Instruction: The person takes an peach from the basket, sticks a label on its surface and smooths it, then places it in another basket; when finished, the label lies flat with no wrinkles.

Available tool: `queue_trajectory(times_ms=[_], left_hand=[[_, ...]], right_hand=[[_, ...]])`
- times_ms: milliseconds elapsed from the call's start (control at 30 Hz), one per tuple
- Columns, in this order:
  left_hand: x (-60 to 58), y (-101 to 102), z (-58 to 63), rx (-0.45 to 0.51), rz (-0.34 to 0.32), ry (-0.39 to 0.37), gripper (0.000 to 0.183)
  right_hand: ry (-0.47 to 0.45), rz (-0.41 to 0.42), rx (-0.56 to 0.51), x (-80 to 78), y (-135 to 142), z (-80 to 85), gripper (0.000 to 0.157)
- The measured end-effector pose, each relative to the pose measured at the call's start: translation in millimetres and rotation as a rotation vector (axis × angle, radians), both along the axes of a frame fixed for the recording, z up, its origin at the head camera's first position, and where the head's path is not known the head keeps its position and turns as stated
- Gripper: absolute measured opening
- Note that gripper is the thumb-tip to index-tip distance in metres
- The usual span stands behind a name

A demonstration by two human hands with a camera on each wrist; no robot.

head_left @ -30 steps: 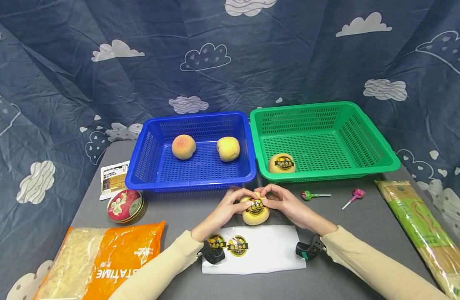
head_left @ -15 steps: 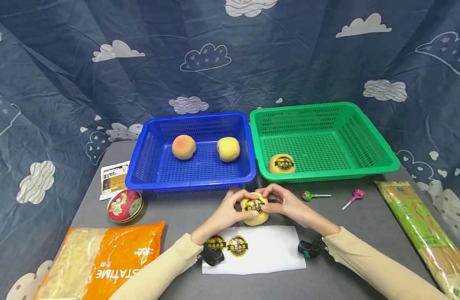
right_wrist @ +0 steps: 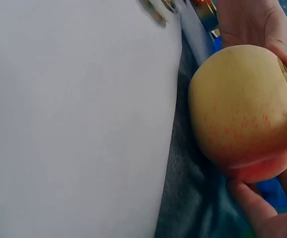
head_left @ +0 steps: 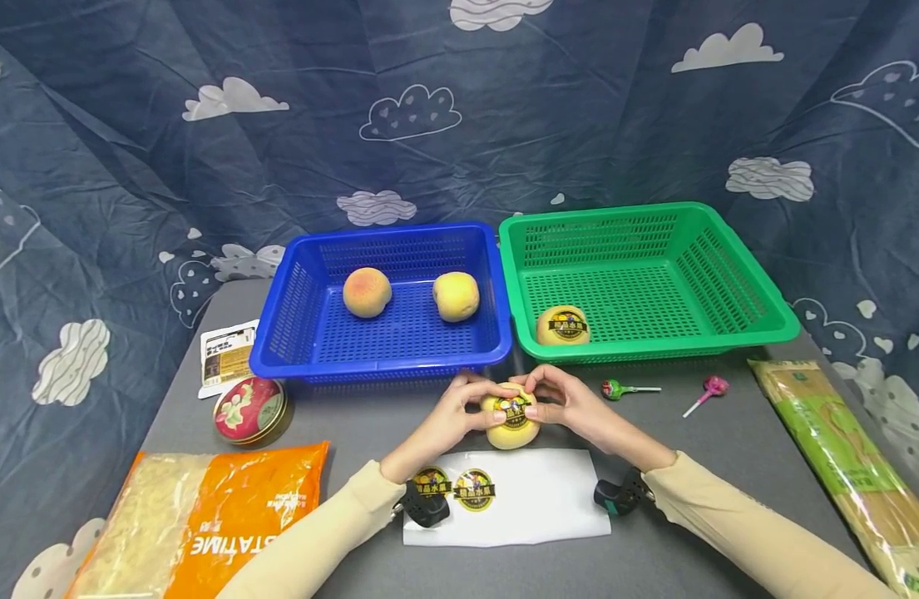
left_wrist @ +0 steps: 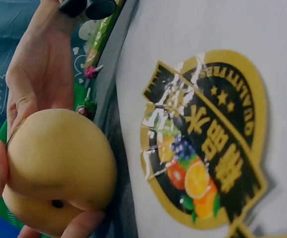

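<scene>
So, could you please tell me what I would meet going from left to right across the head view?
Red round tin, orange-blushed fruit, plain yellow fruit, stickered fruit between left hand and right hand, green-topped lollipop, pink lollipop, long green packet.

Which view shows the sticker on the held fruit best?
Head: the sticker faces the camera there, most of its printed front visible on the fruit. Right wrist catches only a slanted strip near the frame's edge; left wrist shows at most a thin edge of it.
</scene>
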State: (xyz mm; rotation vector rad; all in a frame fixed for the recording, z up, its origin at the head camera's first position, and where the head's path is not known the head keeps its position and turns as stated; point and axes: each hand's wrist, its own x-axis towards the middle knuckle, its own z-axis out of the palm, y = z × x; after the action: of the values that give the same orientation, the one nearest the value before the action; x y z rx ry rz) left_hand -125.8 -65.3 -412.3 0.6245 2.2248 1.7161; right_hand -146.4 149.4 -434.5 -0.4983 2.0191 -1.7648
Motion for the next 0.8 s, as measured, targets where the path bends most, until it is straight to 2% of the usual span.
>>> queue_trajectory(times_ms=[200, 267, 333, 433, 533, 600, 667, 800], left_hand=[[1.8, 2, 0.2, 0.031, 0.055, -0.033, 0.028], [1.6, 2, 0.1, 0.045, 0.064, -0.054, 0.028], [0.5, 3, -1.0, 0.062, 0.066, -0.086, 0.028], [-1.9, 3, -3.8, 0.117, 0.058, -0.182, 0.028], [-6.8, 4, -14.6, 0.186, 0.051, -0.275, 0.029], [-9.4, 5, -22.3, 0.218, 0.051, -0.301, 0.029], [-12.1, 5, -30.7, 0.214, 0.051, -0.279, 0.029], [-13.9, 1, -37.2, 0.116, 0.029, -0.128, 0.028]], right_hand=[[0.174, -0.039, 0.148, 9.0, -11, 3.3, 0.044], [0.198, -0.058, 0.176, 10.7, -13, 2.8, 0.049], [0.16, -0.065, 0.139, 10.8, -11, 2.4, 0.046], [0.053, -0.049, 0.052, 8.1, -5, 1.8, 0.038], [-0.039, -0.026, -0.001, 4.6, 2, 0.3, 0.032], [-0.085, -0.021, -0.02, 2.3, 4, -1.1, 0.031], [-0.118, -0.031, -0.029, 0.4, 4, -2.4, 0.029], [-0.154, -0.053, -0.045, -2.4, 3, -3.8, 0.024]])
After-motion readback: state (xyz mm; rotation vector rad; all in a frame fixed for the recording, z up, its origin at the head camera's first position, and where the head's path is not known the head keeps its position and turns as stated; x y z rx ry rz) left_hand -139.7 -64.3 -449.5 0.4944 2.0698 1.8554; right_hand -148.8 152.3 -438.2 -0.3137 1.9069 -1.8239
